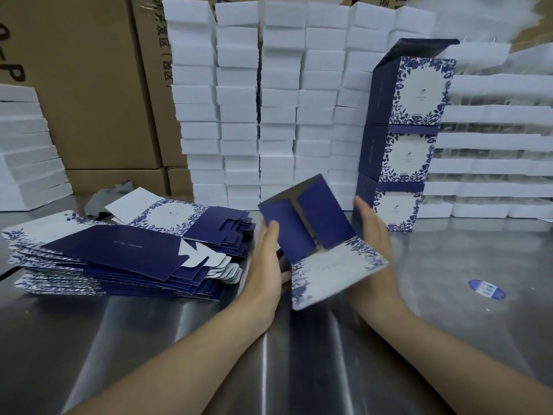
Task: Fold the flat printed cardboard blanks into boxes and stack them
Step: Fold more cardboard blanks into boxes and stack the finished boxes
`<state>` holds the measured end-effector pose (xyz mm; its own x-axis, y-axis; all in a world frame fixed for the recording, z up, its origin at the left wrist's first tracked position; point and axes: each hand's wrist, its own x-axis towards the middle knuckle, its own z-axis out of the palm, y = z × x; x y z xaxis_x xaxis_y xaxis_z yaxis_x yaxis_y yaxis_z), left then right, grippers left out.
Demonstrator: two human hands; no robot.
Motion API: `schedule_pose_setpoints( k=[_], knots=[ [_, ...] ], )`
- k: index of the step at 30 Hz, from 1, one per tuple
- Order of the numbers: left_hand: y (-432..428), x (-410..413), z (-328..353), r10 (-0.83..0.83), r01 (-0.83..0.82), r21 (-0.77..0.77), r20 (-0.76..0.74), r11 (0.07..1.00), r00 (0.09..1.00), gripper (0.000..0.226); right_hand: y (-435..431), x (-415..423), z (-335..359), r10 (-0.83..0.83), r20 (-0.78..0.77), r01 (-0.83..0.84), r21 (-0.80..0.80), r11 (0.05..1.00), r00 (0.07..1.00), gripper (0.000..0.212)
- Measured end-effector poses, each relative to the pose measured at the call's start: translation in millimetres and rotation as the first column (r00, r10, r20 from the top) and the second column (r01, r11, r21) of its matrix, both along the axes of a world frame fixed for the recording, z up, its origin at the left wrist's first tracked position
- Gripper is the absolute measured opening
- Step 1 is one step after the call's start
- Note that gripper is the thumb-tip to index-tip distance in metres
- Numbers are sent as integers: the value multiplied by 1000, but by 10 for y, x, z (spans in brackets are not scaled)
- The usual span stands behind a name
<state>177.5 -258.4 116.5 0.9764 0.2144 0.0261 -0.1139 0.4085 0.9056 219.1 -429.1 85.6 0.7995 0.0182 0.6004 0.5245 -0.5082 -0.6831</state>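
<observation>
Stainless steel table (299, 339) ran back to walls of white foam blocks (239, 100) and brown cartons (89, 85) printed with Chinese characters too cut off to read. Three folded boxes (401, 139) stood stacked at right; a thick pile of flat blanks (119, 253) remained at left, so most work seemed ahead. Left hand (264, 259) and right hand (374, 244) pressed flat against a half-formed box (317, 238) between them. Its logo was illegible, as was a blue sticker (486, 289).
</observation>
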Motion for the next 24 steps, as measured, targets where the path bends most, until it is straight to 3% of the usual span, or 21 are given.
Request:
schedule_pose_setpoints(
  k=[3,5,8,11,15,19,24],
  knots=[
    [-29,-40,35,0,-12,124,93,992,996,36,114,-85,148,85,113,-98,113,989,990,73],
    [-20,-42,15,77,-123,208,215,970,974,37,134,-115,167,116,144,-145,209,967,983,58],
    [-7,-46,-63,144,-276,268,425,923,894,42,113,-147,187,58,116,-93,325,941,992,61],
    [-25,-41,-124,185,-425,374,532,824,827,44,130,-171,201,42,152,-95,360,928,987,54],
    [-25,-52,-145,164,-475,428,587,769,793,47,177,-233,227,126,254,-212,343,915,959,49],
    [-12,-54,-111,180,-553,453,637,699,750,40,164,-237,227,165,270,-252,328,911,949,58],
    [23,-46,-94,210,-537,470,583,700,785,33,180,-260,257,165,261,-237,271,933,951,65]
  ],
)
